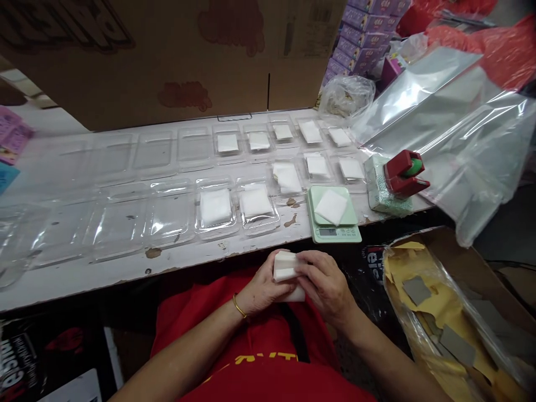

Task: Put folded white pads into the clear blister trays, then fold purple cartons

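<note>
Just in front of the table edge, my left hand [263, 286] is closed around a stack of white square pads [287, 262]. The fingers of my right hand [324, 282] pinch the stack's right side. Part of the stack shows below my fingers. A green digital scale [317, 215] stands on the table beyond my right hand, with a white pad [333, 206] on its plate. Clear plastic trays [170, 209] lie in two rows to the left; several toward the right hold white pads [215, 206].
A large cardboard box [167, 56] stands along the table's back. Right of the scale, a red tape dispenser [405, 173] rests on a patterned box [383, 198]. Clear plastic sheets [422, 111] hang over the right end. An open carton [444, 312] with grey squares is at lower right.
</note>
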The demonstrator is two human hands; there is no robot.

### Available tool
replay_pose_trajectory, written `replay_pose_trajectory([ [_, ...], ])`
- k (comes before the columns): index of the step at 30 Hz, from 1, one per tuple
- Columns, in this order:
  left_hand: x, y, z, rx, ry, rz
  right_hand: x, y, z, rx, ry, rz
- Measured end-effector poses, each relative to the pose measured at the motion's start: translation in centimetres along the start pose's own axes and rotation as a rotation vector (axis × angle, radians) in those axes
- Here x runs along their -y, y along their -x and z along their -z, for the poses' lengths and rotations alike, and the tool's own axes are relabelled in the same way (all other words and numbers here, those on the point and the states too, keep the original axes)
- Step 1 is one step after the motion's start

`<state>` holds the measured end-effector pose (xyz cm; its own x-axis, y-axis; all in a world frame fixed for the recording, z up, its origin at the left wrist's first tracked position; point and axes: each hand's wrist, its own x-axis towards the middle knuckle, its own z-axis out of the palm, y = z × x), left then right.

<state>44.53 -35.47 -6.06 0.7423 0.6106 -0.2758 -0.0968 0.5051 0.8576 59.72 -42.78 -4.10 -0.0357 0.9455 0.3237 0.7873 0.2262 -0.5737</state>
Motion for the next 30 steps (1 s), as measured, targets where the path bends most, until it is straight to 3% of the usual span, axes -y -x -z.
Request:
replay_pose_trajectory([
  [8, 0.5, 0.0, 0.3, -0.019, 0.007, -0.024, 0.0, 0.6, -0.7, 0.013, 0.036, 0.033],
  [11, 0.6, -0.2, 0.4, -0.045, 0.031, 0.004, 0.4, 0.9, -0.8, 0.031, -0.081, 0.001],
  [15, 0.7, -0.6, 0.4, -0.046, 0.120, 0.060, 0.9, 0.7, -0.7, 0.068, -0.282, -0.188],
  [19, 0.6, -1.3, 0.3, 0.047, 0.206, 0.147, 0.1, -0.7, 0.4, 0.048, -0.363, -0.167],
  [23, 0.6, -2.4, 0.0, 0.127, 0.275, 0.215, -3.2, -3.0, 2.7, -0.050, -0.373, -0.240],
  [27, 0.8, -2.8, 0.2, 0.091, 0.273, 0.232, -9.5, -5.8, 5.0, -0.112, -0.445, -0.413],
  [30, 0.9, -2.6, 0.5, 0.071, 0.270, 0.250, -14.2, -7.6, 6.0, -0.174, -0.387, -0.454],
])
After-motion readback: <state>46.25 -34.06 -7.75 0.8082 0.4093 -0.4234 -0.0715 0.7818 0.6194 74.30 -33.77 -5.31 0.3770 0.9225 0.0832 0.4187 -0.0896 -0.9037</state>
